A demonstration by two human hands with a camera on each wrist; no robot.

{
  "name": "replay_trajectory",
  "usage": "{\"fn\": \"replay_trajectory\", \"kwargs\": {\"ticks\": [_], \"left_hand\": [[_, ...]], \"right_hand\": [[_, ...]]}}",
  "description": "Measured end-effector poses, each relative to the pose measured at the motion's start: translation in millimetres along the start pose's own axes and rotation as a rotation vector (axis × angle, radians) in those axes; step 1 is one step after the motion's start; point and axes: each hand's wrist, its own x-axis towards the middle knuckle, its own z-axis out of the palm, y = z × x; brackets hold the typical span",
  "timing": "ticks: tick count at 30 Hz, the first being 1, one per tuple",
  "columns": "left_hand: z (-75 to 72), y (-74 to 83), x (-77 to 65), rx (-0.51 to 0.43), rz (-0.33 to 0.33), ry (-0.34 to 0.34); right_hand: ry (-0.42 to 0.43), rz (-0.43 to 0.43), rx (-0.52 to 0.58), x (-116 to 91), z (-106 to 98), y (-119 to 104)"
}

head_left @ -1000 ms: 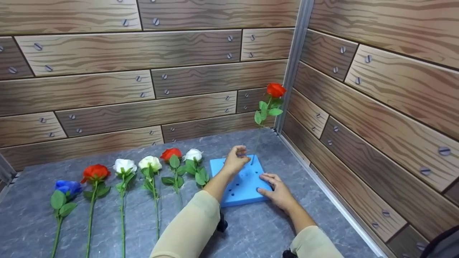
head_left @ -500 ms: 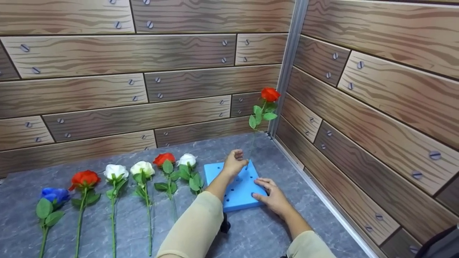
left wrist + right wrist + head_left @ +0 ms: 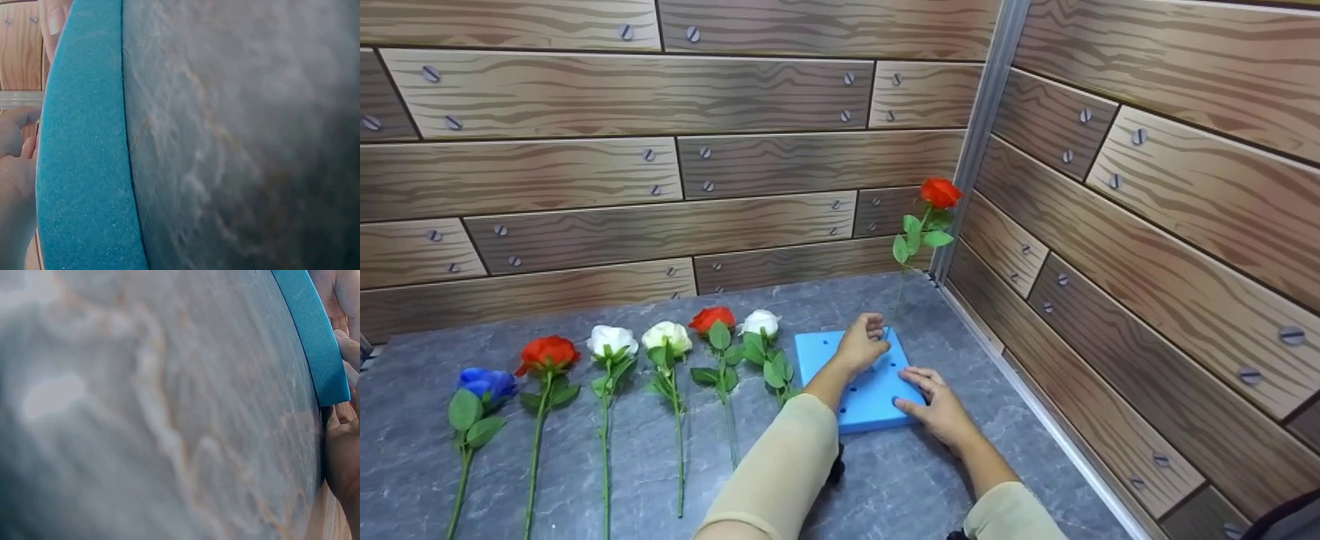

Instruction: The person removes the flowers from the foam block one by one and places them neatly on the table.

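Observation:
A red artificial rose (image 3: 940, 193) stands nearly upright at the far right part of a blue foam block (image 3: 877, 401). Low on its stem, close over the block, my left hand (image 3: 861, 349) pinches with thumb and index finger; the other fingers are bent, and the hand partly covers the block's holes. My right hand (image 3: 941, 411) rests on the block's right edge, thumb and fingers spread and relaxed. Both wrist views mostly show the tabletop and the block's side (image 3: 84, 140), with parts of the hands at the frame edge.
Left of the block lie several roses in a row: a blue rose (image 3: 487, 382), red roses (image 3: 547, 352), and white or cream roses (image 3: 611, 340), stems toward me. Wood-patterned walls (image 3: 765, 169) meet at a metal corner post (image 3: 986, 112) behind the upright rose.
The head view shifts a little. My left hand has moved slightly right and lower along the stem. My right hand stays at the block's edge, and the rose remains upright.

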Motion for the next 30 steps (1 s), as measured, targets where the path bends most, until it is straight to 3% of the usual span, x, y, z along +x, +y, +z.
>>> {"fn": "replay_trajectory", "kwargs": {"ticks": [9,19,30], "left_hand": [[-0.3,2.8,-3.0,0.131,0.012,-0.039],[1.3,2.5,-2.3,0.075,0.042,0.018],[1.9,-1.5,-1.5,0.074,0.056,0.078]], "right_hand": [[-0.013,0.014,-0.025,2.6,-0.4,1.2],[-0.011,0.008,-0.002,0.6,-3.4,-2.0],[-0.024,0.028,0.027,0.4,-0.7,-0.1]]}}
